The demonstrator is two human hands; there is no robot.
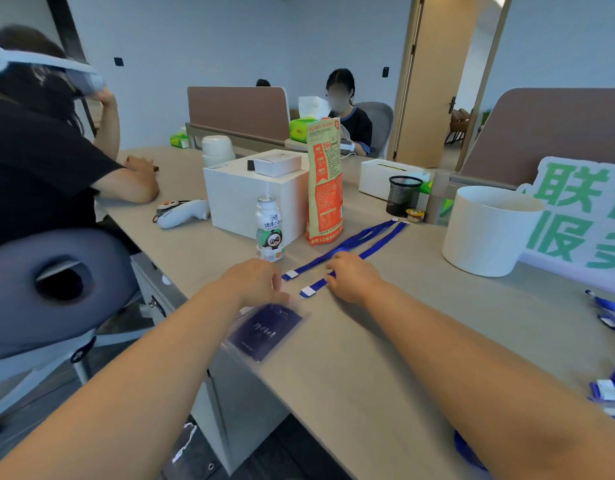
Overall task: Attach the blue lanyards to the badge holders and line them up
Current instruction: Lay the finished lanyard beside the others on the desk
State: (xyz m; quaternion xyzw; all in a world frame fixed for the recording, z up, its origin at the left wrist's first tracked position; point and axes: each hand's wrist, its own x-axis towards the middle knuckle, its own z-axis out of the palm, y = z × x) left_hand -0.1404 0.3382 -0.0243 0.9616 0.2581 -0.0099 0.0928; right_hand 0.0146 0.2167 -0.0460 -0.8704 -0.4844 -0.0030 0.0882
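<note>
Badge holder, dark purple, pale script blurred unreadable, lying at counter edge, six o'clock; unattached. Left hand curling over its top, grip unclear. Right hand pressing nearer blue lanyard; second lanyard paralleling. Spares waiting, three o'clock. Sign showing "联", "服".

The worktop is pale beige. Two lanyards on it are bright blue with white end tabs. The badge holder holds a dark navy card with faint white script. The small bottle is white with a green label and a cartoon face. The tall bag is orange-red and cream. The round tub is plain white, and the mesh cup is black.
</note>
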